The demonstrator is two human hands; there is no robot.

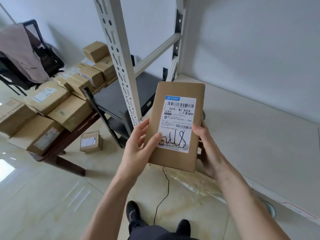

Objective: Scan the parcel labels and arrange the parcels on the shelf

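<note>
A flat brown cardboard parcel (176,125), its white barcode label (177,124) scrawled with black marker facing up, is held tilted above the pale shelf (251,129) board's near-left edge.

I see a bright, evenly lit room with soft daylight. A white glare patch sits on the glossy floor (52,196) at the far left edge, well to the left of the parcel (174,125), with paler streaks nearer it. Shadows are faint and soft under the table (69,135) left of the parcel. The wide lens bends the shelf post (117,54) above the parcel. The label (178,122) reads sharp in large print; small print is blurred.
</note>
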